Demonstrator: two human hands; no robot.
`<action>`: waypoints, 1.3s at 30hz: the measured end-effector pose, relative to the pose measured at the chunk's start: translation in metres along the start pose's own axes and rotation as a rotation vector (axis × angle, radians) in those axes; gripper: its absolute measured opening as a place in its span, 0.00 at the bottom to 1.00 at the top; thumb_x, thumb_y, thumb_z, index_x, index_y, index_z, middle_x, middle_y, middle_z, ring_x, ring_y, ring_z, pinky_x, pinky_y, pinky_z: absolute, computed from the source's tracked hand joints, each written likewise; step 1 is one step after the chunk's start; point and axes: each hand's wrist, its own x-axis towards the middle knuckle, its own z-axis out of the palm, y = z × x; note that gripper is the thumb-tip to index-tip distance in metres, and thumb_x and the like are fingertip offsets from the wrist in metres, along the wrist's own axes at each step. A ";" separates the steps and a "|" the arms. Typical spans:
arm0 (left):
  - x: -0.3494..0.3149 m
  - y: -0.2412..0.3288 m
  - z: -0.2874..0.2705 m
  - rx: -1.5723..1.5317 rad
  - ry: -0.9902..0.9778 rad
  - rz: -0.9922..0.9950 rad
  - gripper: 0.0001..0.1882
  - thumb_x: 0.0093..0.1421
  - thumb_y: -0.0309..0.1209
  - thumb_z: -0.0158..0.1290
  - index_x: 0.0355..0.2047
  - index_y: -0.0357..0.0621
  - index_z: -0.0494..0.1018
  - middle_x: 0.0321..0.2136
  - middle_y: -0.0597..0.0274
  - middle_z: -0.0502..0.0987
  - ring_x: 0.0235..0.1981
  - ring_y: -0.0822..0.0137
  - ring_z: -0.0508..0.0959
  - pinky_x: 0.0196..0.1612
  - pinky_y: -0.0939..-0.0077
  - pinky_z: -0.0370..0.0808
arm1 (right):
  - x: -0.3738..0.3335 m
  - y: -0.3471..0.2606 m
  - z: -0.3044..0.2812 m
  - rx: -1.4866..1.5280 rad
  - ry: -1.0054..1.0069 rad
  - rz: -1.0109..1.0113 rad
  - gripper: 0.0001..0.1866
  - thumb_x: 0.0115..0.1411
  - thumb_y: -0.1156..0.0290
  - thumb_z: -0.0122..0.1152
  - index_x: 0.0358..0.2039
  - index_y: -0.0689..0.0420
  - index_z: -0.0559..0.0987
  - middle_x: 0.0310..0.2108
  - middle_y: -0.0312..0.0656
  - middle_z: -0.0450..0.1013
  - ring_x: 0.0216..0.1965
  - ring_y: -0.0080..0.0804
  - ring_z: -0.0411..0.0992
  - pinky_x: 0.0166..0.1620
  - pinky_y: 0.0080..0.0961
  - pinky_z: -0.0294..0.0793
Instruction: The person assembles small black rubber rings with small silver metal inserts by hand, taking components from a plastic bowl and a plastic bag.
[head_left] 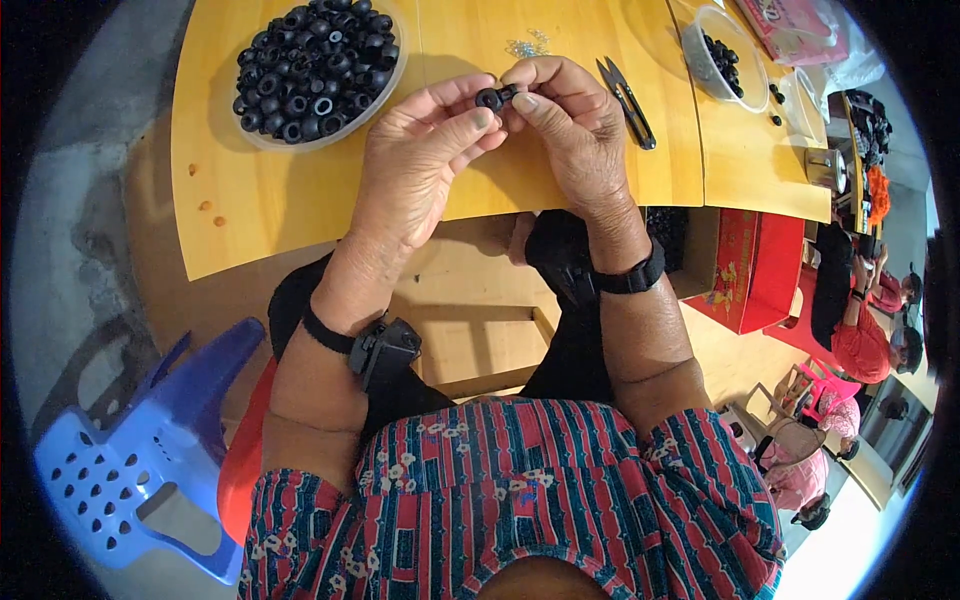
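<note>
Over the near part of the yellow wooden table (300, 200), my two hands meet with their fingertips close together. Between the thumb and fingers of my left hand (415, 150) is a small round black plastic part (489, 99) with a hole in its face. My right hand (580, 130) pinches a small black piece (508, 92) right against it; whether the two are joined I cannot tell. Left of my hands, a clear round tub (399, 80) is heaped with similar black round parts (315, 75). Black-handled thread snips (628, 105) lie beside my right hand.
Tiny shiny bits (528, 46) lie beyond my hands. At the far right stand a clear bowl (690, 50) with black parts and a metal cup (825, 168). A red box (745, 265) sits under the table edge, a blue plastic chair (120, 470) at left. Several people work at right.
</note>
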 end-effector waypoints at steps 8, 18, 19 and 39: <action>0.001 -0.001 0.001 0.018 0.003 0.002 0.14 0.57 0.24 0.52 0.44 0.33 0.69 0.34 0.59 0.75 0.32 0.72 0.76 0.41 0.78 0.76 | -0.001 0.001 0.001 0.054 0.002 -0.002 0.04 0.58 0.79 0.50 0.34 0.63 0.72 0.28 0.36 0.71 0.29 0.20 0.70 0.35 0.15 0.69; 0.002 -0.005 0.000 -0.003 -0.015 0.024 0.14 0.57 0.23 0.51 0.44 0.33 0.69 0.35 0.58 0.75 0.33 0.72 0.76 0.41 0.78 0.76 | -0.001 0.007 0.006 0.152 0.086 0.083 0.06 0.57 0.78 0.50 0.35 0.63 0.73 0.27 0.35 0.70 0.28 0.19 0.67 0.35 0.14 0.68; 0.002 -0.005 0.000 -0.001 -0.011 0.026 0.14 0.57 0.23 0.51 0.44 0.33 0.69 0.35 0.58 0.75 0.33 0.72 0.77 0.41 0.78 0.76 | -0.001 0.007 0.006 0.165 0.079 0.084 0.06 0.57 0.77 0.50 0.35 0.63 0.73 0.27 0.34 0.70 0.27 0.18 0.66 0.34 0.14 0.67; 0.000 -0.006 0.003 0.061 0.031 0.065 0.14 0.57 0.24 0.51 0.44 0.34 0.69 0.34 0.61 0.75 0.33 0.74 0.76 0.41 0.79 0.75 | -0.004 0.001 0.010 0.017 0.111 -0.087 0.04 0.55 0.83 0.52 0.31 0.65 0.74 0.29 0.38 0.73 0.29 0.20 0.71 0.35 0.15 0.72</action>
